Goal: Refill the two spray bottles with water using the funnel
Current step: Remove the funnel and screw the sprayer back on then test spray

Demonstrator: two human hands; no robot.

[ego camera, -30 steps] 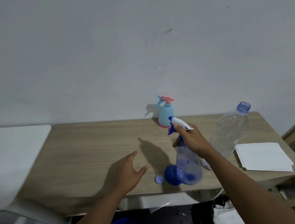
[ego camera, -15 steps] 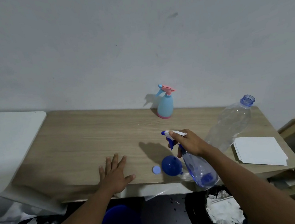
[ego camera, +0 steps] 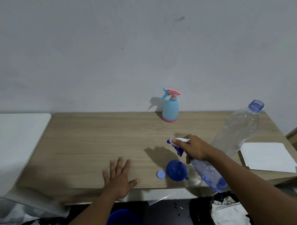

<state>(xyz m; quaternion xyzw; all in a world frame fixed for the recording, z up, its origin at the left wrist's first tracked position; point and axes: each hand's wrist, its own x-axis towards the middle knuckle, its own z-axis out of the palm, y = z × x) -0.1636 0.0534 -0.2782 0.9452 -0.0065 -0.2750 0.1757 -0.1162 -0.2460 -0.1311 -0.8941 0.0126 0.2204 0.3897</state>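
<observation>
The right hand [ego camera: 195, 148] is closed around the neck of the clear blue spray bottle [ego camera: 210, 175], just under its white and blue trigger top. The bottle is tilted, and its bottom hangs out past the front edge of the counter [ego camera: 92, 147], above the floor. If the hold slips, I think the bottle would miss the counter and drop into the mess below. The left hand [ego camera: 119, 179] lies flat on the counter with its fingers spread wide, and it holds nothing. The blue funnel [ego camera: 176, 170] lies on its side close to the front edge, just beside the tilted bottle. A bump from the bottle or the wrist could roll it off. The small blue cap [ego camera: 161, 174] sits just left of the funnel, also near the edge, and could get knocked off too. The big clear water bottle [ego camera: 239, 131] stands open with no cap on, near the right arm, so an elbow could tip it and wet the white paper [ego camera: 267, 155] beside it. The second spray bottle [ego camera: 170, 107], light blue with a pink top, stands at the back by the wall, well apart from the rest. The middle and left of the counter are bare, so there is plenty of room to set things down there.
</observation>
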